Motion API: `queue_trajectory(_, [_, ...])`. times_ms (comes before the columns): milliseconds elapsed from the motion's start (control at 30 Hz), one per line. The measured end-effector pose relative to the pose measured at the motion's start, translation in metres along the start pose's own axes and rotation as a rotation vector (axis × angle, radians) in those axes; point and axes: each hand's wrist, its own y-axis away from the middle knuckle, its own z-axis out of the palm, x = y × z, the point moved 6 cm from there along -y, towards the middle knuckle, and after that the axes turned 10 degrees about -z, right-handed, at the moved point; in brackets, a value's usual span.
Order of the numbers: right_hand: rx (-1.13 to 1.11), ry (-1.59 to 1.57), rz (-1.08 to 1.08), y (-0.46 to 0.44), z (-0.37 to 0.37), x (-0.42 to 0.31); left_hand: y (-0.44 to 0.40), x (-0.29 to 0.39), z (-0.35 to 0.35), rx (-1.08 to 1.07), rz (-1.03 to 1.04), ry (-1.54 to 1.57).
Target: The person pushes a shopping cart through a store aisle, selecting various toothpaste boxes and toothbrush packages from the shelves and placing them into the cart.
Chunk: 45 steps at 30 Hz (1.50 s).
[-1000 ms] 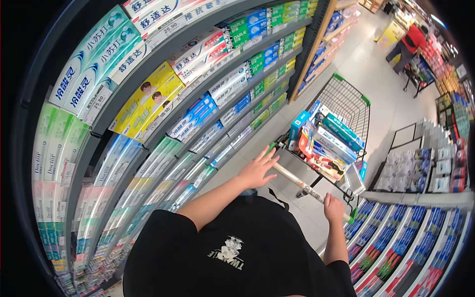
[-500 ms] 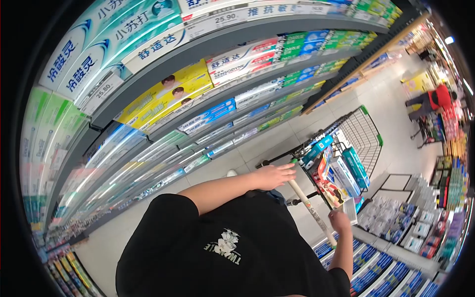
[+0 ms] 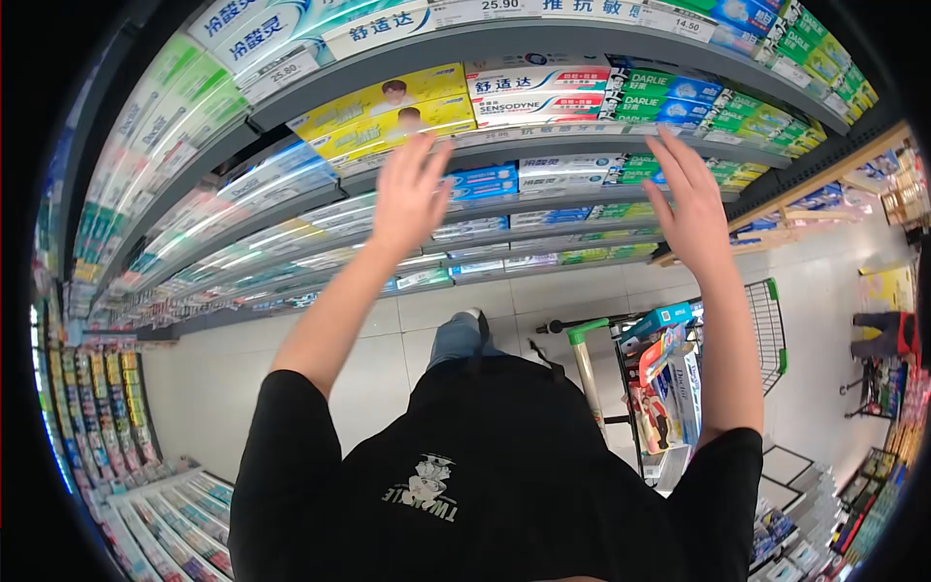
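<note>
My left hand (image 3: 411, 192) is raised before the toothpaste shelves, fingers apart and holding nothing. It is nearest the yellow boxes (image 3: 359, 114) and a blue box (image 3: 482, 182). Before the green Darlie boxes (image 3: 642, 105) is my right hand (image 3: 687, 194), empty, with thumb and fingers spread. Red and white Sensodyne boxes (image 3: 538, 94) sit on the shelf between the two hands. Whether any fingertip touches a box or the shelf edge, I cannot tell.
The shopping cart (image 3: 766, 320), loaded with boxes, stands at the right, its handle (image 3: 588, 373) beside my body. A person in red (image 3: 907, 335) is at the far right with another cart. More shelves (image 3: 179, 524) stand at lower left.
Both hands have left the area of the cart handle and risen to the shelves. The view has turned left, so the shelves now lie straight ahead and the cart is at the right.
</note>
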Motion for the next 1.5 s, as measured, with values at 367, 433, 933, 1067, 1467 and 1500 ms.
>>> queue_trajectory(367, [0.125,0.226,-0.204,-0.113,0.075,0.012,-0.049,-0.050,-0.058,0.091,-0.063,-0.425])
queue_trajectory(433, [0.174,0.223,-0.234,-0.115,0.080,0.010,-0.050,-0.051,-0.059,0.069,-0.086,-0.387])
queue_trajectory(933, [-0.322,0.338,0.104,-0.087,0.041,0.142,0.093,0.032,-0.002,-0.087,-0.269,0.220])
queue_trajectory(1067, [-0.088,0.299,-0.022,-0.072,0.021,0.127,0.135,0.061,0.006,-0.222,-0.424,0.376])
queue_trajectory(1467, [0.171,0.089,-0.418,0.022,-0.027,-0.079,0.104,0.120,-0.041,-0.525,-0.919,1.547])
queue_trajectory(1500, [0.119,0.036,-0.423,0.031,-0.026,-0.101,0.099,0.127,-0.047,-0.506,-0.894,1.587])
